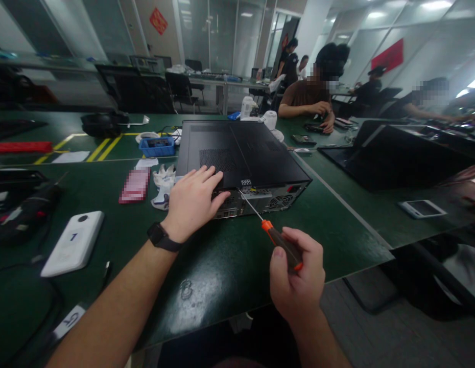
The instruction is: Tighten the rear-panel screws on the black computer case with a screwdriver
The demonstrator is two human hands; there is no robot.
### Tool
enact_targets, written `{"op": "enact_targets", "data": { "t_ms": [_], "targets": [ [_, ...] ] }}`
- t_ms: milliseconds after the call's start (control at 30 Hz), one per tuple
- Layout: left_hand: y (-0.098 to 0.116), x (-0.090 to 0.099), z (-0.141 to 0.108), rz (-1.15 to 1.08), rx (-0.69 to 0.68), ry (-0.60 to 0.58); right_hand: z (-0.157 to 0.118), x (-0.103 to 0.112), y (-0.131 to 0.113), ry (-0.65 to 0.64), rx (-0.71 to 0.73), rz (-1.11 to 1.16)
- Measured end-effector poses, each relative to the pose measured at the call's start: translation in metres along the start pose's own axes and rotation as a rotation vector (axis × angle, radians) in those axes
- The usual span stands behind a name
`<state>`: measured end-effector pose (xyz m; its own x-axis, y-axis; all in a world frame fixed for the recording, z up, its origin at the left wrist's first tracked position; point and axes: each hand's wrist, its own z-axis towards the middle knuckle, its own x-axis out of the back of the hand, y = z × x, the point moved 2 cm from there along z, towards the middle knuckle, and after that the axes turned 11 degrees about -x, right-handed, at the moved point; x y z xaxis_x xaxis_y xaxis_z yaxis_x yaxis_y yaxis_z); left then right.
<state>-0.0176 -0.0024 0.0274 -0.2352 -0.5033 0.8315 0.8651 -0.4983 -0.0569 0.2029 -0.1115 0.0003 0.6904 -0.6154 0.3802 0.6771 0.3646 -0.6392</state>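
A black desktop computer case (260,153) lies on its side on the green table, its rear panel with the fan grille facing me. My left hand (195,199) rests on the near left corner of the case, fingers spread over the top panel and thumb by the rear edge. In my right hand (299,276) is a screwdriver (278,237) with a dark and orange handle, gripped between thumb and fingers. Its thin shaft points up and left, the tip at the rear edge of the case near a small label. Whether the tip sits in a screw cannot be made out.
Left of the case are a blue parts bin (157,146), white gloves (163,186), a pink packet (135,185) and a white power bank (73,243). To the right lie a phone (422,208) and a black panel (406,158). Across the table sits a person (306,97).
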Motion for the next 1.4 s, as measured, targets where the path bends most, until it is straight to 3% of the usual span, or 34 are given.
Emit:
{"op": "enact_targets", "data": {
  "t_ms": [233,433,633,800,1000,1233,1400],
  "targets": [
    [0.0,0.0,0.0,-0.013,0.005,-0.005,-0.004,0.0,0.004,-0.076,-0.089,-0.01],
    [0.0,0.0,0.0,-0.006,0.0,0.001,-0.002,-0.001,0.0,0.037,-0.001,-0.035],
    [0.0,-0.001,0.0,-0.001,0.002,0.001,0.001,0.001,-0.002,-0.063,-0.058,-0.028],
    [0.0,0.0,0.0,-0.019,-0.002,0.003,0.003,0.001,-0.005,-0.004,0.03,-0.023],
    [0.0,0.0,0.0,-0.017,0.001,0.001,-0.003,-0.001,0.004,-0.083,-0.124,-0.015],
    [0.0,0.0,-0.001,-0.04,0.01,0.004,0.002,0.001,-0.002,-0.014,-0.008,-0.041],
    [0.0,0.0,-0.001,-0.02,0.009,-0.005,0.0,0.001,0.005,-0.027,-0.11,-0.033]
  ]
}}
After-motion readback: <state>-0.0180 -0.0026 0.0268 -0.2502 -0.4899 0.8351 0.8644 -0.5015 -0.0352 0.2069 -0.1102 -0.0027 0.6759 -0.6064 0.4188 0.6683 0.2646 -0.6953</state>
